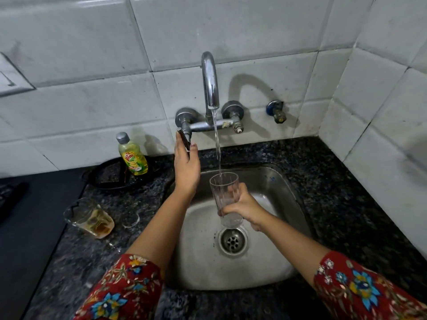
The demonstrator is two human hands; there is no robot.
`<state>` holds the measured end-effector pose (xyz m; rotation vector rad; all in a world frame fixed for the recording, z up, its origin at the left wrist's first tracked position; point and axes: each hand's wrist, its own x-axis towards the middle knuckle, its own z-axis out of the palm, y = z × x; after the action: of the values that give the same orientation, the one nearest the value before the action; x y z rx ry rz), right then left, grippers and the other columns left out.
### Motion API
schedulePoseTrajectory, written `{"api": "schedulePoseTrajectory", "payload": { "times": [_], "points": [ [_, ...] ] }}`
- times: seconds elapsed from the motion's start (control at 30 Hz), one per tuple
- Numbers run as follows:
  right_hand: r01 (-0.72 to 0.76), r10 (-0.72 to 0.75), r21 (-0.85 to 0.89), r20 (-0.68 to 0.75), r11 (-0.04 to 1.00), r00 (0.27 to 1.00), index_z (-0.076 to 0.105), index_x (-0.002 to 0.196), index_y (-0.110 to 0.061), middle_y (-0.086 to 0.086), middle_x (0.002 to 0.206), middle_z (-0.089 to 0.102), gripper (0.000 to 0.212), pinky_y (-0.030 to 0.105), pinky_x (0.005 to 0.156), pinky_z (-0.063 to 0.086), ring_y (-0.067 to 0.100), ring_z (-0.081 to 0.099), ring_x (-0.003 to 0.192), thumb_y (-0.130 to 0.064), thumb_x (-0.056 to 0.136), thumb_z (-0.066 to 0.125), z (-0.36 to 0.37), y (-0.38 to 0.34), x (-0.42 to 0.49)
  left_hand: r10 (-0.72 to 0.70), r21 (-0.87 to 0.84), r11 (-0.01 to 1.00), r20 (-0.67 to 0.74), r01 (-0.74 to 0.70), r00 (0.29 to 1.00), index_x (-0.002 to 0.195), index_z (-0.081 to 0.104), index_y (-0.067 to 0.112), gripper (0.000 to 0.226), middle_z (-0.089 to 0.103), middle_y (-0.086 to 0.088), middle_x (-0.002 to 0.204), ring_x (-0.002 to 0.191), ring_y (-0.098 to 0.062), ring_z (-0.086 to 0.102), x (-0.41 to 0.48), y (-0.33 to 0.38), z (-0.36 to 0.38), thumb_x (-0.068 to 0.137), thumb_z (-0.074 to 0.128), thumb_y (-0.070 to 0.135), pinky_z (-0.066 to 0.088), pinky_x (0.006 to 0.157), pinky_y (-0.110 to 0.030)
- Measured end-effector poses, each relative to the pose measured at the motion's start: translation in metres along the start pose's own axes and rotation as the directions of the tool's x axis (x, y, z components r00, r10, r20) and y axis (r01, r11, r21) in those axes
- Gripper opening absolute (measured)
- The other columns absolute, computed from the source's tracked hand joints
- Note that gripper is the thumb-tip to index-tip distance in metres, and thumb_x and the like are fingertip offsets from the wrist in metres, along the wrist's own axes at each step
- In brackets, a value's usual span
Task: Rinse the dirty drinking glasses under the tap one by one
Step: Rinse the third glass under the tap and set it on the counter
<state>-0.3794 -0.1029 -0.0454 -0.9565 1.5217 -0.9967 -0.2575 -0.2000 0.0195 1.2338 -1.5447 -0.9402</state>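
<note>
A clear drinking glass (223, 188) stands upright over the steel sink (272, 257), gripped near its base by my right hand (245, 207). Water runs from the chrome tap (210, 82) in a thin stream straight into the glass. My left hand (186, 166) reaches up to the tap's left lever handle (184, 139), fingers and thumb around it. A second glass (89, 217) with a brownish liquid remnant stands tilted on the dark granite counter (346, 181) left of the sink. Beside it a third clear glass (131, 219) is barely visible.
A bottle of yellow-green dish soap (133, 155) leans on a black tray (108, 175) behind the glasses. White tiled walls close in at the back and right, with a small valve (277, 110) on the back wall. The drain (233, 241) lies below the held glass.
</note>
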Motion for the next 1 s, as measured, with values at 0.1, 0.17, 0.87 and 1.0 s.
{"api": "schedulePoseTrajectory", "payload": {
  "times": [0.1,0.17,0.87,1.0],
  "points": [
    [0.025,-0.022,-0.039,0.087,0.999,0.996,0.044,0.108,-0.016,0.0,0.107,0.058,0.062,0.036,0.09,0.048,0.016,0.058,0.1,0.0,0.061,0.082,0.004,0.0,-0.006,0.041,0.067,0.997,0.046,-0.044,0.998,0.152,0.012,0.023,0.055,0.019,-0.002,0.159,0.145,-0.02,0.02,0.002,-0.003,-0.006,0.102,0.034,0.034,0.018,0.118,-0.039],
    [0.045,-0.04,-0.034,0.136,0.998,0.99,0.05,0.108,-0.018,-0.003,0.107,0.061,0.058,0.031,0.085,0.049,0.014,0.059,0.099,0.0,0.062,0.081,0.008,-0.001,-0.012,0.041,0.095,0.994,0.054,-0.046,0.998,0.151,0.015,0.028,0.055,0.022,-0.002,0.158,0.144,-0.021,0.021,0.002,-0.006,-0.012,0.1,0.034,0.038,0.019,0.118,-0.044],
    [0.178,-0.282,-0.342,-0.284,0.923,0.916,0.057,0.103,-0.025,-0.007,0.101,0.066,0.067,0.033,0.084,0.051,0.013,0.063,0.093,-0.046,0.048,0.088,-0.025,-0.063,-0.047,-0.639,-0.507,0.263,0.546,0.821,0.541,0.123,0.057,0.003,0.049,0.066,-0.019,0.116,0.097,-0.03,0.066,-0.085,-0.016,0.03,0.101,0.032,0.039,0.058,0.08,-0.044],
    [0.213,-0.351,-0.46,-0.239,0.862,0.905,0.054,0.109,-0.021,-0.001,0.11,0.062,0.069,0.03,0.085,0.049,0.016,0.059,0.101,-0.045,0.052,0.086,-0.012,-0.058,-0.048,-0.633,-0.421,0.332,0.564,0.844,0.53,0.096,0.063,0.003,0.042,0.071,-0.012,0.079,0.072,-0.023,0.069,-0.096,-0.009,0.034,0.099,0.037,0.037,0.059,0.062,-0.033]
  ]
}}
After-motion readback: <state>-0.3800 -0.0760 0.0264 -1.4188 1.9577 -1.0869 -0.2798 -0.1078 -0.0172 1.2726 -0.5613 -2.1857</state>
